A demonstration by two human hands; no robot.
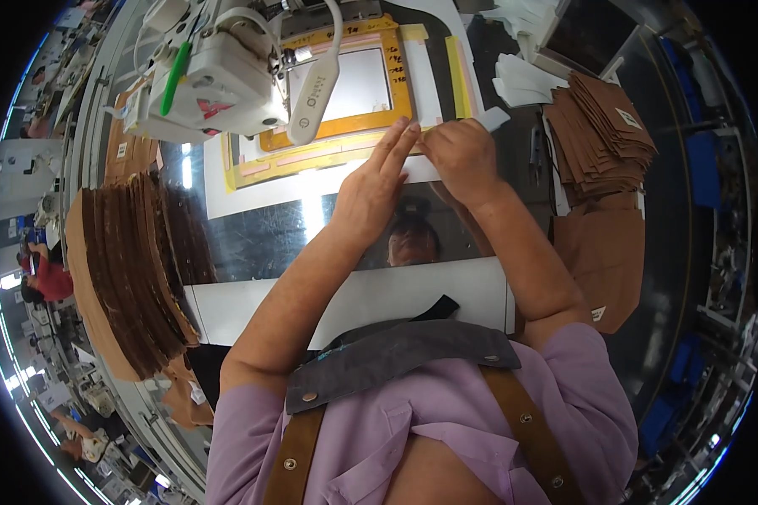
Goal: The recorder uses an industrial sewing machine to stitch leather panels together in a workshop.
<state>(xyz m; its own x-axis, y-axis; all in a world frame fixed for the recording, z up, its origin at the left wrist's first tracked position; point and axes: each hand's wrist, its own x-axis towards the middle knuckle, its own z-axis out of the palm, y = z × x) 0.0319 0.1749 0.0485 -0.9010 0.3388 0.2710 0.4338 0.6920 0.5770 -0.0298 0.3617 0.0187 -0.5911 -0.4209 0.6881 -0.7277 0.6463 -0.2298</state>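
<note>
My left hand (372,192) lies with its fingers stretched out on the near right corner of a yellow-edged sewing template (299,167). Right beside it, my right hand (463,160) is closed, knuckles up, at the same corner. A pale bluish-white piece (493,119) sticks out past the right hand's far side; whether the fingers grip it is hidden. An orange-yellow frame (402,80) with handwritten marks sits on the template around a white opening. The white sewing machine head (219,80) stands over the template's left part.
Thick brown panels (126,269) are stacked at the left. More brown pieces (602,135) lie piled at the right, near a dark pen-like tool (535,151). A dark screen (592,34) stands at the far right. The shiny metal table plate (261,240) stretches in front of me.
</note>
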